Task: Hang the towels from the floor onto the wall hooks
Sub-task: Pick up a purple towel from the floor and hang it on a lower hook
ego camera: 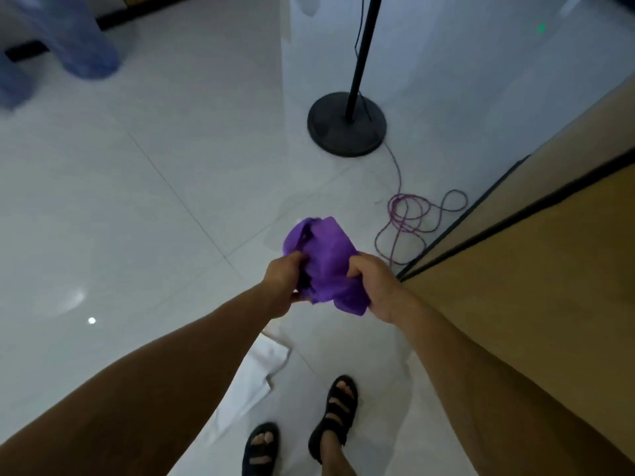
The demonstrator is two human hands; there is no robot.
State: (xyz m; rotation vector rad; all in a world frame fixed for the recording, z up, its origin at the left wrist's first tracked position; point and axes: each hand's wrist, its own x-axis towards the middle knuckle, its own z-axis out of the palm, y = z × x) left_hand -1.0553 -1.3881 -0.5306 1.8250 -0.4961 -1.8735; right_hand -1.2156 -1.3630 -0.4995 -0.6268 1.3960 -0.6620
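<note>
A bunched purple towel [326,259] is held in front of me above the floor. My left hand [283,286] grips its left side and my right hand [374,286] grips its right side, fingers curled into the cloth. A white towel [254,379] lies flat on the tiled floor below my left forearm, partly hidden by it. No wall hooks are in view.
A black floor stand with a round base [347,125] rises ahead. A coiled purple cable [412,218] lies by the wooden wall panel [532,269] on the right. Blue water jugs [79,39] stand at far left. My sandalled feet [333,417] are below.
</note>
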